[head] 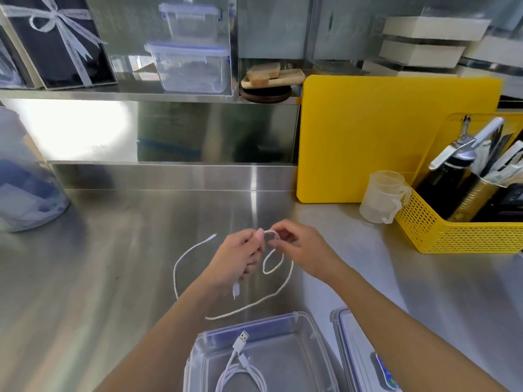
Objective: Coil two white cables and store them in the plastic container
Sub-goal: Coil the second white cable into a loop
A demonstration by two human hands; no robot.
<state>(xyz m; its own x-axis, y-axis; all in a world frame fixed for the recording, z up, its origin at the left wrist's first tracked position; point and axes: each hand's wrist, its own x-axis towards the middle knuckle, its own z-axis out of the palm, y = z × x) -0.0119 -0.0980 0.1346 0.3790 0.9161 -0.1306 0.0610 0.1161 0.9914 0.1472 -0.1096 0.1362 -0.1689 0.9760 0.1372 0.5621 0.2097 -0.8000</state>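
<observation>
While the loose white cable (181, 260) trails in a big curve on the shiny tabletop (99, 264), the left hand (237, 257) pinches it with closed fingers. The right hand (300, 246) pinches a small loop beside it. Nearer, the clear plastic container (314, 332) holds the coiled cable (240, 372).

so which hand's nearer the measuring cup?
Right. The right hand pinches the cable loop at centre counter, on the side toward the measuring cup. The left hand sits further left, farther from it.
</observation>
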